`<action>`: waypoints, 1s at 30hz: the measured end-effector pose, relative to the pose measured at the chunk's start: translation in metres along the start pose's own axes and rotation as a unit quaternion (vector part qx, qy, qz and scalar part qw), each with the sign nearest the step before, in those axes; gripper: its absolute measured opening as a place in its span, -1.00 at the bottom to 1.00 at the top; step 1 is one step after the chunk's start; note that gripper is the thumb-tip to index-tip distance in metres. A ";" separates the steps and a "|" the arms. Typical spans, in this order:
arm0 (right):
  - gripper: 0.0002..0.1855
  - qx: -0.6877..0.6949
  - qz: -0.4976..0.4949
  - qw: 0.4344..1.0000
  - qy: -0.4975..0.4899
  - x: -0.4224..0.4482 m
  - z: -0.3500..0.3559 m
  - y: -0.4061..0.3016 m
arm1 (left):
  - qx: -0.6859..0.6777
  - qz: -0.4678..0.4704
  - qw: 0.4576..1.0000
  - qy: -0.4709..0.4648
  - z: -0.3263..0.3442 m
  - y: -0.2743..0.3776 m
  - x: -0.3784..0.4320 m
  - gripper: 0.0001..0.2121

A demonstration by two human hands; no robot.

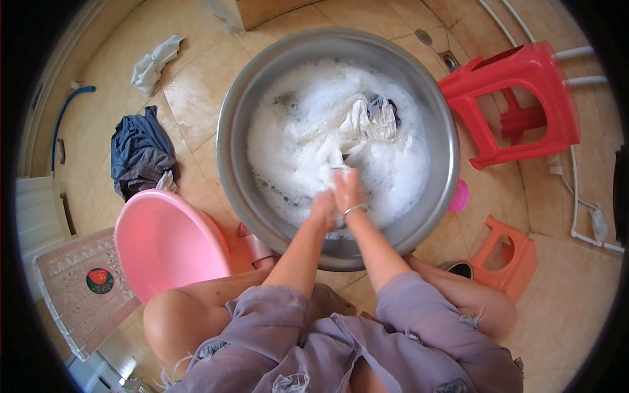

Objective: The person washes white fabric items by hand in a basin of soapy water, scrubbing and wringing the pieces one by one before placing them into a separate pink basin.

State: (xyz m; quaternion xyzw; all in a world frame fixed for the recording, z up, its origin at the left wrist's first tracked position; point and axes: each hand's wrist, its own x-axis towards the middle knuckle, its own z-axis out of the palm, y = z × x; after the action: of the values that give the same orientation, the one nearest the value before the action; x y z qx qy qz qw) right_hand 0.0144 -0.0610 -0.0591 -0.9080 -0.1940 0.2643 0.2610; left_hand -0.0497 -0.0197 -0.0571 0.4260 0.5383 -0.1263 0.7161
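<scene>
A large grey metal basin (339,260) stands before me, filled with white suds (290,162). Inside, a wet white cloth (363,120) lies partly sunk in the foam, with grey and dark fabric (378,105) at its far end. My left hand (324,209) and my right hand (349,189) are pressed close together near the basin's front, both gripping the near part of the white cloth. Motion blur and foam hide some of the fingers. A bangle (355,210) circles my right wrist.
Left of the basin are a tilted pink basin (167,240), a plastic crate (73,290), dark clothes (140,150) and a white cloth (156,64) on tiles. To the right stand a red stool (521,98), an orange stool (511,265) and white pipes (575,196).
</scene>
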 end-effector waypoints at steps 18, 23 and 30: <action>-0.73 0.621 0.161 0.766 0.041 0.007 -0.030 0.034 | -0.416 0.117 0.899 0.071 -0.009 0.002 0.010 -0.59; -0.70 0.235 -0.097 0.967 0.014 -0.043 0.002 -0.017 | -0.493 0.103 0.857 0.104 -0.009 -0.007 0.023 -0.65; -0.52 0.025 0.091 0.995 0.028 0.023 -0.053 0.003 | -0.422 0.031 0.905 0.038 0.032 0.034 -0.023 -0.67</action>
State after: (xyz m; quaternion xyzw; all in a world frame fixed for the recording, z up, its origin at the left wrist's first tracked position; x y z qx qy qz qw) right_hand 0.0634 -0.0717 -0.0313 -0.9222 -0.0967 0.2663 0.2634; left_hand -0.0163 -0.0295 -0.0187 0.1054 0.5547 0.1514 0.8114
